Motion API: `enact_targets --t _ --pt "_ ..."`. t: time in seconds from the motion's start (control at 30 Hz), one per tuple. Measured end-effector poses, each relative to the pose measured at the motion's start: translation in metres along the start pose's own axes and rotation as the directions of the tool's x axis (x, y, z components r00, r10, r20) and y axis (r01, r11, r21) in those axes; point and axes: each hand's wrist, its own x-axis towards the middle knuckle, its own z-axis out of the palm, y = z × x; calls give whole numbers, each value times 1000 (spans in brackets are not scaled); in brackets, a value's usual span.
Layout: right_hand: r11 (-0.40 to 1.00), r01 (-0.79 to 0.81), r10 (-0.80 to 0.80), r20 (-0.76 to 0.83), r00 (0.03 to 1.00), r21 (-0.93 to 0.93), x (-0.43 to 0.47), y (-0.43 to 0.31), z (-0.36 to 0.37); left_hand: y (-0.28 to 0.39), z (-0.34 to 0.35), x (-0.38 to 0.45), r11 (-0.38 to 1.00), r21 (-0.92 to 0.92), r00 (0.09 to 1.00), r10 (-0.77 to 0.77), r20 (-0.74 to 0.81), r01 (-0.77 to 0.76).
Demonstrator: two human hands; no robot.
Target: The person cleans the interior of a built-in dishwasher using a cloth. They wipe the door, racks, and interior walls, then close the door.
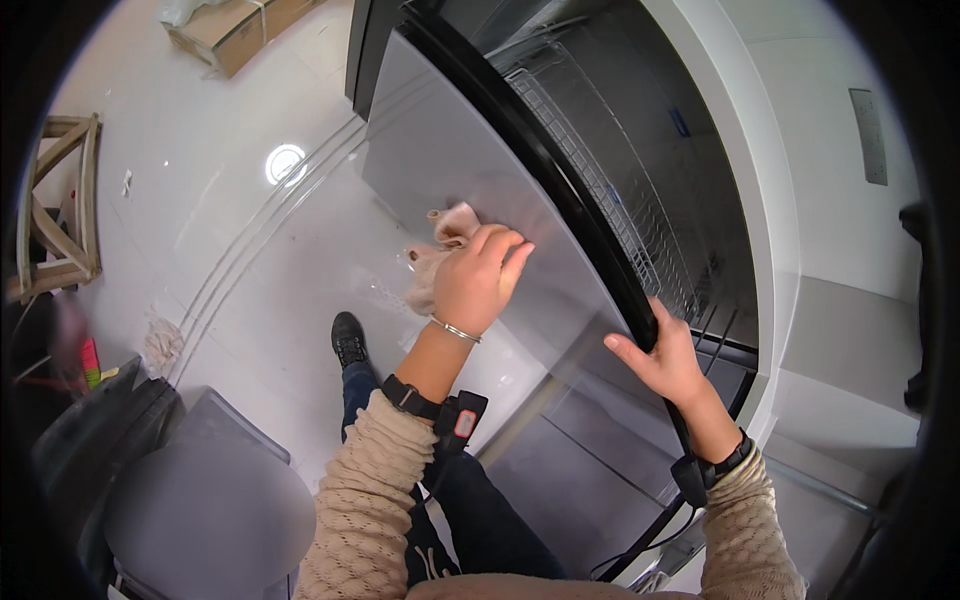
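Note:
A grey glossy door (480, 157) with a thick black edge (555, 165) stands ajar on a built-in cabinet appliance. My right hand (667, 356) grips the black edge, its thumb on the outer face. At the front of the door is my left hand (480, 281), with thumb and forefinger close together near the panel. A crumpled beige cloth (427, 270) is bunched behind the left fingers and hangs from that hand; part of it is hidden by the hand. Wire racks (592, 180) show inside the dark interior (660, 142).
A grey round-topped seat (210, 502) stands at lower left, near dark panels (90, 427). Another crumpled cloth (163, 346) lies on the glossy floor (225, 262). A wooden frame (64, 217) is at far left, and a cardboard box (236, 34) at the top. White cabinetry (750, 150) borders the appliance.

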Motion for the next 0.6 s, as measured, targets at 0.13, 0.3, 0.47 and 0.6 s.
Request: enact_targets --t 0.13,0.3,0.47,0.6 --pt "997 76 -78 -67 995 -25 0 -2 6 2 2 -3 995 87 995 38 87 -46" --pt "996 64 -69 -92 993 -57 -2 3 12 1 -5 1 998 60 982 22 190 -34" --pt "989 72 -87 -113 990 -130 -4 3 12 -6 -1 6 999 -43 971 31 238 -21" --pt "990 39 -50 -86 995 -134 -4 3 13 2 -4 3 807 -396 896 -353 269 438"
